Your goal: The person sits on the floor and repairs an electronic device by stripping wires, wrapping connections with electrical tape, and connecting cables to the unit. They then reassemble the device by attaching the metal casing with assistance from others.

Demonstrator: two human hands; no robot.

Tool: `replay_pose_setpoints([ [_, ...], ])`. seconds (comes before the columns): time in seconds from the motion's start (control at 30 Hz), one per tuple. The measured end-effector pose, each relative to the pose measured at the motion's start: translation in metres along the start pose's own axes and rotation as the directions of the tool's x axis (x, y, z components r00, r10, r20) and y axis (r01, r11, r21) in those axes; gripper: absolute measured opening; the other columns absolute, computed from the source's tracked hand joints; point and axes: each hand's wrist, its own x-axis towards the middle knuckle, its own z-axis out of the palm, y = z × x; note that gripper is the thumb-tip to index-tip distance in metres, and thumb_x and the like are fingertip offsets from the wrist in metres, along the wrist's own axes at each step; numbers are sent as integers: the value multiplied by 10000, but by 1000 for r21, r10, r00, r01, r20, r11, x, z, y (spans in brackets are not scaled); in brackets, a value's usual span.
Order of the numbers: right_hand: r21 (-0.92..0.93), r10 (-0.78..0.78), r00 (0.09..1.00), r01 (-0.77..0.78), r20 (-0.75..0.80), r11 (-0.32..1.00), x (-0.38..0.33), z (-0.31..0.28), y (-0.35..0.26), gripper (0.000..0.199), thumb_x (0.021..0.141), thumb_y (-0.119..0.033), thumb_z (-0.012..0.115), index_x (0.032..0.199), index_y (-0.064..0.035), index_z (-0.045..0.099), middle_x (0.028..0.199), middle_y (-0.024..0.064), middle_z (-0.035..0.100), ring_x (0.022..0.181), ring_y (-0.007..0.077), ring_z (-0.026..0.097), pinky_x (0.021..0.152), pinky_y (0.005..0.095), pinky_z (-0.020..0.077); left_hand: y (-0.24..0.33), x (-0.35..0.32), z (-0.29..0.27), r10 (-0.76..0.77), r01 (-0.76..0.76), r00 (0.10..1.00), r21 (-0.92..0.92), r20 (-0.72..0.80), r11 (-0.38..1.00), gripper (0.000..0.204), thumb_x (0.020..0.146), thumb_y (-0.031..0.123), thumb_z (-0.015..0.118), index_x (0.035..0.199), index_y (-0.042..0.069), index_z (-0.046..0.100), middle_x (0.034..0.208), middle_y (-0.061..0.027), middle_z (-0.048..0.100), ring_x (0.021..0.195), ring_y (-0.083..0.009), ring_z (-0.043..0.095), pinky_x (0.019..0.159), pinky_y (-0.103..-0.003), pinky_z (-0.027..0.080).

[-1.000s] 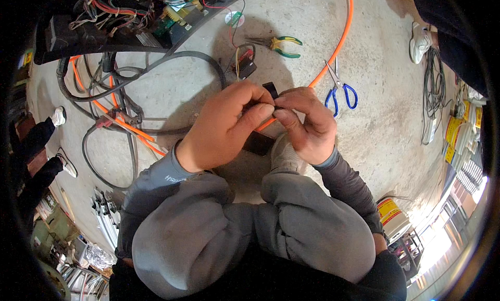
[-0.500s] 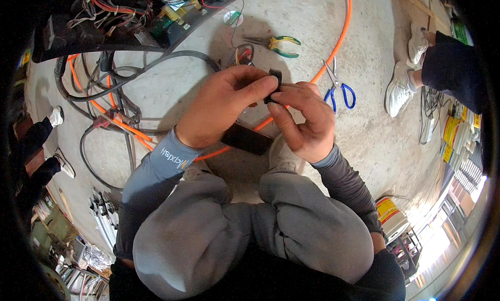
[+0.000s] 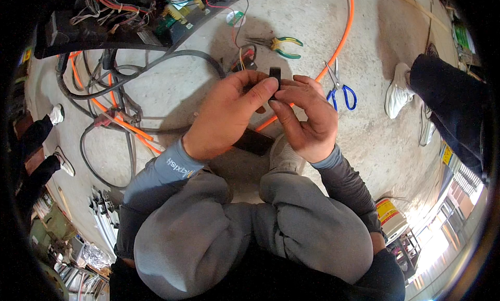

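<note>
While the person crouched over the concrete floor [image 3: 172,92], the scene read from left to right as follows.

Far left: another person's dark-trousered legs and white shoes [image 3: 56,113] stood at the frame's left edge; grey cables [image 3: 104,87] looped beside them.
Upper left: a dark chassis stuffed with coloured wiring [image 3: 130,14] was cut off by the top of the frame.
Left hand: the left hand [image 3: 229,113], just left of centre, was curled nearly closed, thumb and forefinger pinching the small black part [image 3: 274,77] from its left side.
Small black part: it sat upper centre, upright between both sets of fingertips, well above the floor.
Right hand: the right hand [image 3: 307,118] was likewise mostly closed, thumb and fingers pressed to the part's right side and lower end.
Handling: I judged the part light and rigid, probably plastic, small enough to slip; the flat sides looked the best hold, pinched by fingertips.
Below the hands: a flat black block [image 3: 253,142] lay partly behind the wrists.
Upper centre: green-handled pliers [image 3: 278,43] lay on the floor.
Right of centre: an orange cable [image 3: 333,51] ran diagonally past blue-handled scissors [image 3: 341,90].
Far right: a second bystander's dark leg and white shoe [image 3: 398,90] showed.
Hard to make out: the fingers hid most of the part, so its exact form and any connection to wires could not be told.
</note>
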Motion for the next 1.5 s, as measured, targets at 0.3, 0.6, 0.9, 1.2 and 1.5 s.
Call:
replay_pose_setpoints([
  [0.3,92,206,978,-206,9,974,6,3,-21,195,815,26,769,981,-25,680,1187,175,566,1091,309,589,908,392,504,-36,-4,14,458,-427,852,169,-255,888,255,1003,147,648,1193,-18,603,1169,-130,599,1049,-197,590,941,-355,482],
  [0.6,561,580,806,-535,117,631,-2,12,-36,93,921,-26,722,987,-5,660,1035,110,731,918,160,691,792,312,566,-58,-28,-9,840,-586,542,705,-24,399,312,836,22,746,1109,17,595,1171,-145,561,1072,-304,566,917,-411,479],
  [0.9,673,587,760,-591,280,445,-2,-5,-31,85,925,23,701,949,-4,624,1017,126,745,956,153,691,865,305,554,-75,-5,-45,861,-692,52,639,507,-334,436,694,165,855,1041,158,591,1155,-56,572,1011,-322,575,798,-492,530],
  [1.2,571,450,883,-438,131,694,2,-7,-27,167,909,36,751,962,-1,598,1007,129,753,966,173,717,861,306,554,-3,-20,-48,678,-653,680,651,278,387,287,844,105,730,1121,60,670,1160,-157,652,1028,-355,629,884,-446,496],
  [1.5,290,338,941,-325,6,900,-4,3,-18,172,895,11,778,1007,1,648,970,83,742,861,146,686,773,303,563,6,-14,-30,512,-527,824,657,241,539,236,880,126,772,1088,33,708,1023,-142,658,947,-324,654,850,-390,530],
])
